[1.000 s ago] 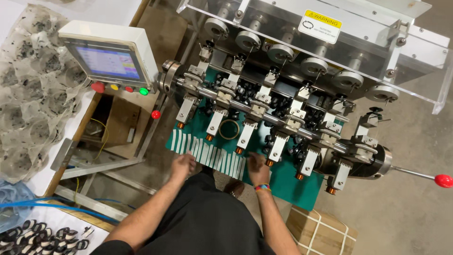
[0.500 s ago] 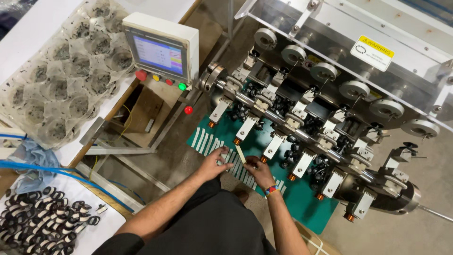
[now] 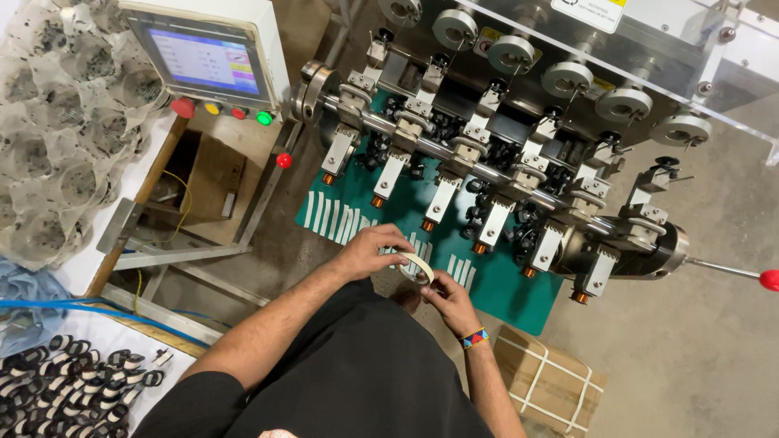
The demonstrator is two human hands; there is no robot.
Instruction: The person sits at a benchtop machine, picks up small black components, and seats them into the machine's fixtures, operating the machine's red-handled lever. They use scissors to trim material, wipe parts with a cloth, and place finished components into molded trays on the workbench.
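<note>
Currently, going left to right: black-and-white rings (image 3: pixel 73 381) lie heaped at lower left, and the control panel (image 3: pixel 207 57) with its coloured buttons stands above them. My left hand (image 3: pixel 369 253) pinches the roll of pale tape (image 3: pixel 418 268) at its upper edge, fingers curled. My right hand (image 3: pixel 448 304), a beaded band at its wrist, grips the roll from below. The roll sits between both hands, over the green mat (image 3: pixel 487 280), just below the winding machine (image 3: pixel 503 146). At far right, a red-knobbed lever (image 3: pixel 769 280).
</note>
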